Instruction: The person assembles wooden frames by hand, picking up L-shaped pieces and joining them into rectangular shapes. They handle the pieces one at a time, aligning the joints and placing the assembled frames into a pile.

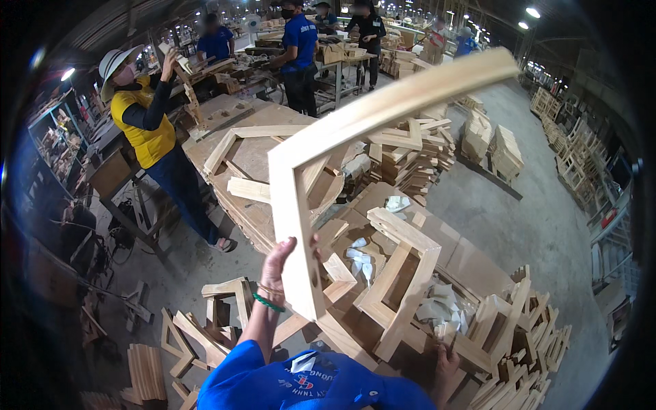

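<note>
Workshop bench below; left hand (279, 263) grip clamps raised wood frame (321, 157) at lower end; right hand (445, 362) unclear.

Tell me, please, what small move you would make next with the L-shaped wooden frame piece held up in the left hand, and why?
I would probably lower the L-shaped frame piece toward the workbench. The left hand alone grips its short leg near the bottom, the long arm juts high overhead, and the right hand rests low among the stacked wooden parts, so it looks poorly supported.
</note>
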Motion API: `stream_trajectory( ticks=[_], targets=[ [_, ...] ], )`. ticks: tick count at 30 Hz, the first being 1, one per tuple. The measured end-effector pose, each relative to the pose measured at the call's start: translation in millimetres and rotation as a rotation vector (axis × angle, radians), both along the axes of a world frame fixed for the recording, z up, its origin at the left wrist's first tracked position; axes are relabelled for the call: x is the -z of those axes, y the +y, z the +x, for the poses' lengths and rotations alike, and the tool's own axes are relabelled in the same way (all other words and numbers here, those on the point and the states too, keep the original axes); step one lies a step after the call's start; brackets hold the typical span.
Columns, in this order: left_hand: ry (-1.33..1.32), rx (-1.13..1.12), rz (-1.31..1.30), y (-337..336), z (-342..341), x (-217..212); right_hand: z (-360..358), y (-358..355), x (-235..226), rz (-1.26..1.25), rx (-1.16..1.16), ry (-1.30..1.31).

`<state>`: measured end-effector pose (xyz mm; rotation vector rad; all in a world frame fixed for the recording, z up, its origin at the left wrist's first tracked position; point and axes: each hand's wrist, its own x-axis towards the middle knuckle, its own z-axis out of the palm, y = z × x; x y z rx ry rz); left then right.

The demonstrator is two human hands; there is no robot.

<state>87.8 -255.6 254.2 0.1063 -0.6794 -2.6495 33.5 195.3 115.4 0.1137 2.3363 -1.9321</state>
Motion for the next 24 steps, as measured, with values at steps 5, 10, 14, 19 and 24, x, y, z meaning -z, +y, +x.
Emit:
stream_trajectory(
  ticks=[5,10,14,19,24],
  targets=[
    [-0.003,0.235,-0.115,51.6,16.1,17.5,19.3,12.4,8.5,0.108,-0.077,0.012],
    [-0.137,0.231,-0.241,77.1,32.8,19.1,44.9,32.5,26.4,0.04,-0.037,0.0],
    [-0.05,0.321,-0.17,93.1,34.7,10.9,45.7,49.7,49.2,0.071,-0.003,-0.075],
    [0.012,0.253,-0.208,100.0,39.6,5.2,52.3,33.2,-1.3,0.205,-0.106,0.095],
    [-0.099,0.148,-0.347,94.3,48.8,7.3,47.9,44.5,4.9,0.235,-0.17,0.029]
  ],
)
